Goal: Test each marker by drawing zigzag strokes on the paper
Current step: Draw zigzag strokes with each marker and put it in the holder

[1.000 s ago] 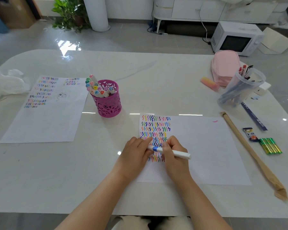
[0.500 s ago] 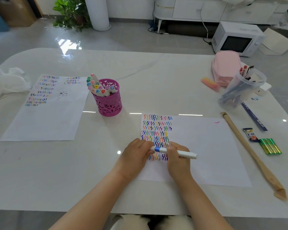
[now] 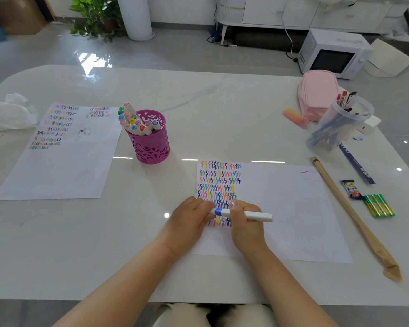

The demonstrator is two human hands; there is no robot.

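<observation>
A white marker with a blue band [image 3: 253,215] lies level above the sheet of paper [image 3: 288,208] in front of me. My right hand [image 3: 244,224] grips its middle. My left hand [image 3: 189,220] holds its left end, which is hidden by the fingers. Rows of coloured zigzag strokes [image 3: 220,182] fill the sheet's left part, just beyond both hands. A magenta cup [image 3: 150,143] with several markers stands further back to the left.
A second sheet with zigzag rows [image 3: 57,156] lies at the left. At the right are a clear cup of pens [image 3: 338,125], a pink pouch [image 3: 316,90], a long wooden stick [image 3: 354,220], a ruler [image 3: 357,164] and green batteries [image 3: 378,205].
The marker's right end has swung slightly, so it now lies more level. Both hands have stayed on it above the paper's zigzag rows.
</observation>
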